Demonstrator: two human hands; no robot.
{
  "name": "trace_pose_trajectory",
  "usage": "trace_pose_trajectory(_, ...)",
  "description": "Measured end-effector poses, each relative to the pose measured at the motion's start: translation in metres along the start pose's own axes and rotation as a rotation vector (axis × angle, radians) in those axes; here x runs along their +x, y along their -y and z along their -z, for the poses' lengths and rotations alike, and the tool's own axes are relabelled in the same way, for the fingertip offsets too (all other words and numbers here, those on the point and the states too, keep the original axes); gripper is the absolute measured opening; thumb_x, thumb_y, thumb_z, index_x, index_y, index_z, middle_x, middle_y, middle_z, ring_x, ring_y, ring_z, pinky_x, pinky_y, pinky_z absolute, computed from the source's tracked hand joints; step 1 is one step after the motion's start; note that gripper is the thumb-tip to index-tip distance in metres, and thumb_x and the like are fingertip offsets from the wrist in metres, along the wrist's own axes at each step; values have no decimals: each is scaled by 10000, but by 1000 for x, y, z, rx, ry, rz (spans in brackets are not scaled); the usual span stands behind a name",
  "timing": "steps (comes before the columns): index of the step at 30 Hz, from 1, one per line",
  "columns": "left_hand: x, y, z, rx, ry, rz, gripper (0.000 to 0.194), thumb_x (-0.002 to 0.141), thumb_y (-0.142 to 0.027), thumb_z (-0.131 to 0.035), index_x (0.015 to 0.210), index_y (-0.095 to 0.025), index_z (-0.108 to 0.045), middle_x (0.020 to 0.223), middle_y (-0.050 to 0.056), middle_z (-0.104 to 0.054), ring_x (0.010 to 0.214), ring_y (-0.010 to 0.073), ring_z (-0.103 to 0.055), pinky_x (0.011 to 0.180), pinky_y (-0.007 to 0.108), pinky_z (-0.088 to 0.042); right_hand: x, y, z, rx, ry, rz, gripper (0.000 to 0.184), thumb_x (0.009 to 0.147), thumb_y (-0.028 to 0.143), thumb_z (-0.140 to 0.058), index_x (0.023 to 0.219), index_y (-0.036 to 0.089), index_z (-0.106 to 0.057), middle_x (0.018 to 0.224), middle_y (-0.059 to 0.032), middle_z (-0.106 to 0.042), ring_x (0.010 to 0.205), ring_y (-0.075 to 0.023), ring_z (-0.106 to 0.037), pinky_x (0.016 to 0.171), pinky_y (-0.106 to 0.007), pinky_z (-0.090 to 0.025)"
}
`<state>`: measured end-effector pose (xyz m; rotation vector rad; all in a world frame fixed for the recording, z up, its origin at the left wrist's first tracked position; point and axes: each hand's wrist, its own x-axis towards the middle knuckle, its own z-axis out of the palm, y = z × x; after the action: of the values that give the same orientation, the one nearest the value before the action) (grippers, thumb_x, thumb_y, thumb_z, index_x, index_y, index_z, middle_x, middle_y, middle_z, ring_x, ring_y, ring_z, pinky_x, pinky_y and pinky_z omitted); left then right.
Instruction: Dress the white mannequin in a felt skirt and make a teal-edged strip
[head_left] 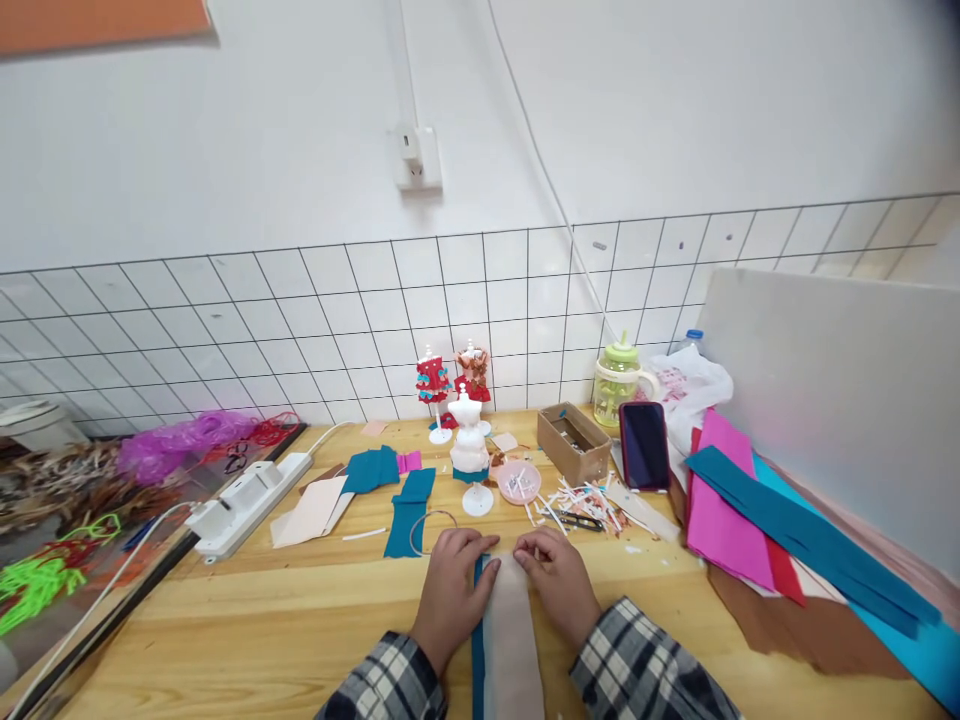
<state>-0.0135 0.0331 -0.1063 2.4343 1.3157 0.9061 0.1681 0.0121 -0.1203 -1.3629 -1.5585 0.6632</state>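
A pale beige strip of fabric-like material [514, 640] runs away from me along the table, with a teal strip [478, 660] showing along its left side. My left hand [456, 588] grips the far end of the strips at the left, its thumb lying over the beige one. At the right edge of the same end, my right hand [556, 582] pinches the beige strip between thumb and fingers. Just beyond my hands stands a small white dress form [469, 445] with white ruffles and a teal band. Two small dress forms in red and brown outfits [433, 382] stand behind it.
Teal pieces [409, 515], a thin ring [435, 525] and beige sheets [315, 510] lie left. A pink dish [519, 482], scraps [581, 500], cardboard box [574, 445], phone [643, 447] and green cup [616, 385] sit right. A power strip [251, 505] borders the left; coloured sheets [724, 500] lie far right.
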Motion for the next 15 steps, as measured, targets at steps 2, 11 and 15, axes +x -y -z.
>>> trace_pose_trajectory(2,7,1,1,5,59,51,270,867,-342,-556,1093,-252,-673,1014,79,-637,998,243,-547,892,407,-436,2,-8,3,29,-4,-68,139,839,285,-567,874,213,-680,849,-48,-680,820,-208,-607,760,-336,-461)
trace_pose_trajectory(11,28,-2,-8,50,236,101,227,804,-428,-618,881,-238,-716,917,79,-657,940,256,-579,829,391,-440,2,-26,-5,-39,6,27,742,787,184,-584,1463,230,-281,1073,-59,-697,1085,-238,-596,998,-450,-402)
trace_pose_trajectory(15,24,2,-10,32,216,76,143,800,-346,-628,860,-240,-701,897,60,-657,917,234,-588,799,365,-441,4,-24,-8,-105,18,39,814,767,147,-588,1485,228,-213,1037,-58,-697,1035,-239,-606,950,-445,-432)
